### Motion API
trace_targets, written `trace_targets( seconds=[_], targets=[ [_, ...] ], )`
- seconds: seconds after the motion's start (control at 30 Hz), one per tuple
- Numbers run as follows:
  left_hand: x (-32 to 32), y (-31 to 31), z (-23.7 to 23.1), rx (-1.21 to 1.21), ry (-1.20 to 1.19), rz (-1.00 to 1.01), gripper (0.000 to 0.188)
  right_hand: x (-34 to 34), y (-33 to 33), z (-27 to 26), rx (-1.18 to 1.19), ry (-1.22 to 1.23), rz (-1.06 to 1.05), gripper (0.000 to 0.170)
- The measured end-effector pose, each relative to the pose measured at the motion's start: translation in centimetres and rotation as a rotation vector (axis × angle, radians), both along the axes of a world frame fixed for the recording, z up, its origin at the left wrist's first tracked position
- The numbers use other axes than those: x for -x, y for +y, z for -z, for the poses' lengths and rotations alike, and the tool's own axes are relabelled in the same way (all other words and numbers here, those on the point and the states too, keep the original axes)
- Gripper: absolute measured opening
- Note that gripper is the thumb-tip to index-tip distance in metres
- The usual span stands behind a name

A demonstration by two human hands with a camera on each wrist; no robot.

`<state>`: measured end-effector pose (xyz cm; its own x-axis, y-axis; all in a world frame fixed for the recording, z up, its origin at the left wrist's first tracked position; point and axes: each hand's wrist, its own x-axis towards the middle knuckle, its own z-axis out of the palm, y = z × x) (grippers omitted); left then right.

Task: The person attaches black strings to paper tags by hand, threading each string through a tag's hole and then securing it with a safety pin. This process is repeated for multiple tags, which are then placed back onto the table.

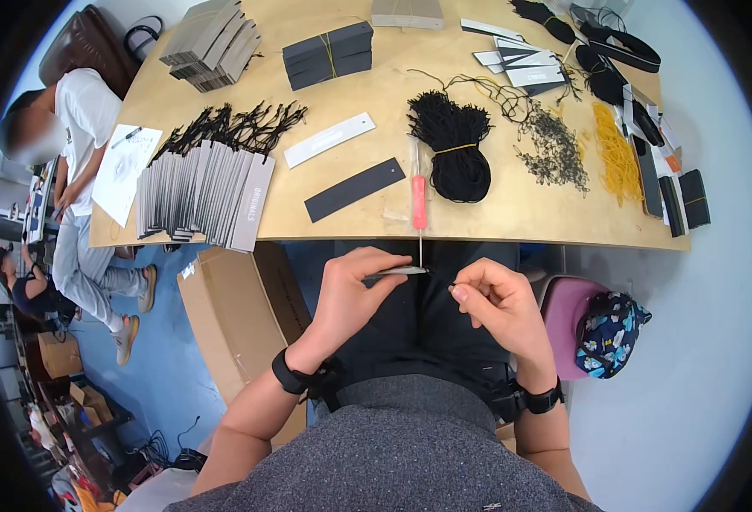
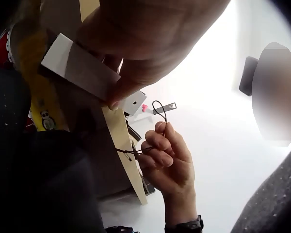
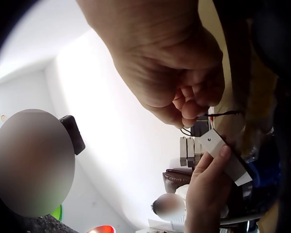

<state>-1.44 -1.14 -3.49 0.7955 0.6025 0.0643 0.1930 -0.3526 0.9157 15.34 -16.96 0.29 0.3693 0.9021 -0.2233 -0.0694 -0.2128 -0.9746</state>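
My left hand (image 1: 355,290) pinches a flat tag (image 1: 400,270) just off the table's front edge; its hole shows near one end of the tag (image 3: 228,160) in the right wrist view. My right hand (image 1: 500,303) is to the right, apart from the tag, thumb and fingers pinching a thin black cord. The cord's loop (image 2: 165,115) stands up above the right hand (image 2: 172,160) in the left wrist view, with its tail hanging from the other side. A red-handled tool (image 1: 419,205) lies at the table edge, its thin metal shaft jutting out towards the tag.
On the table (image 1: 376,226) are a fanned row of corded tags (image 1: 209,192), two loose tags, a bundle of black cords (image 1: 457,154), tangled small pieces, yellow bands (image 1: 615,154) and banded stacks. A cardboard box (image 1: 231,316) stands below left, a pink chair (image 1: 564,328) right. Someone sits at left.
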Motion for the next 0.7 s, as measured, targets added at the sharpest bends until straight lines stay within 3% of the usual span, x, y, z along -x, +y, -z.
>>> trace_targets(
  seconds=[0.03,0.27,0.33,0.43,0.57,0.63,0.7],
  targets=[
    [-0.1,0.1,0.2,0.113,0.024,0.044,0.031,0.1,0.1,0.0,-0.002,0.004,-0.005,0.011],
    [-0.6,0.3,0.5,0.227,0.015,0.16,0.027,0.3,0.1,0.2,0.021,0.007,-0.019,0.011],
    [-0.6,0.9,0.1,0.445,0.042,0.184,0.025,0.2,0.1,0.2,0.015,-0.015,-0.015,0.012],
    [-0.7,1.9,0.3,0.514,0.123,0.206,0.025,0.3,0.1,0.3,0.026,-0.02,-0.02,0.012],
    [-1.3,1.7,-0.3,0.423,0.154,0.213,0.023,0.4,0.4,0.7,0.024,0.008,-0.025,0.012],
    [-1.4,1.4,0.2,0.19,0.064,0.181,0.023,0.8,0.8,1.2,0.092,0.038,-0.001,0.012],
    [-1.2,1.2,0.7,0.256,0.058,0.166,0.023,1.1,1.2,1.3,0.09,0.044,0.006,0.013]
  ],
)
